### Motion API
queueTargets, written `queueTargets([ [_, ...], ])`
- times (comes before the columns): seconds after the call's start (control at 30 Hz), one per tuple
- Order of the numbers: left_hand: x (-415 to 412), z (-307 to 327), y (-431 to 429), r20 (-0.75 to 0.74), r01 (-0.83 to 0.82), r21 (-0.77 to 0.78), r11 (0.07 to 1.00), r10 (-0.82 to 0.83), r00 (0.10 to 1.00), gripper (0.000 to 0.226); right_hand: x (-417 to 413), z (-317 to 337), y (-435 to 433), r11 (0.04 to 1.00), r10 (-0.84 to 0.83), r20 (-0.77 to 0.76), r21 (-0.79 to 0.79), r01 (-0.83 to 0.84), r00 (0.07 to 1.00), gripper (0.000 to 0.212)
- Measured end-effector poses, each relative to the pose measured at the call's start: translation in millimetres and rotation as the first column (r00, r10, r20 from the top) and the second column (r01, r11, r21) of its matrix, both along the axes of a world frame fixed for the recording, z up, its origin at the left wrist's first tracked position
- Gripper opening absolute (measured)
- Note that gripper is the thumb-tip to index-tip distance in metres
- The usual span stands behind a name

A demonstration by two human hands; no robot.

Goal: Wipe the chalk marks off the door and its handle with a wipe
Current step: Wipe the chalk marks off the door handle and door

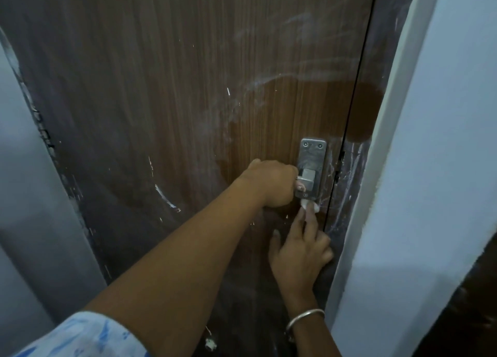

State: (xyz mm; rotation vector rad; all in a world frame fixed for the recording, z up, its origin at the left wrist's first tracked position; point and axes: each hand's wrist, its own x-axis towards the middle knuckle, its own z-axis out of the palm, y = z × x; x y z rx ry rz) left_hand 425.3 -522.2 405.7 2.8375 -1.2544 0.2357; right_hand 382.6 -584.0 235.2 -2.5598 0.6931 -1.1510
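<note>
Left of frame, the door [161, 87] shows white chalk marks [164, 195], streaks low and smears higher up; near centre my left hand [269, 181] is clenched round the handle [309, 179], steadying it. Just below the handle's plate [313, 152], the wipe [310, 206] sits bunched under the straight fingertips of my right hand [298, 249], pressed to the surface, not gripped. Wipe's thin, soft & limp, prob. damp, so it'll ball up or slip: best keep fingertip pressure on its middle; handle looks like rigid metal, should take a firm rub.
</note>
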Motion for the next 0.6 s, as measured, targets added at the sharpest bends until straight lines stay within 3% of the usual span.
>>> queueTargets([
  [0.1, -0.7, 2.4, -1.1, -0.029, -0.016, 0.018, 1.000, 0.017, 0.999, 0.010, 1.9, 2.4, 1.9, 0.997, 0.013, 0.060, 0.074, -0.018, 0.998, 0.077],
  [0.27, -1.4, 3.8, -1.6, -0.060, -0.023, 0.028, 0.999, 0.025, 0.998, 0.014, 7.5, 8.2, 13.1, 0.992, 0.116, 0.045, 0.035, -0.118, 0.992, 0.079],
  [0.6, 0.6, 2.5, -2.3, -0.060, -0.013, 0.006, 1.000, 0.014, 0.998, 0.005, -2.8, 13.3, -10.6, 0.957, 0.102, 0.336, 0.222, -0.184, 0.936, 0.069],
])
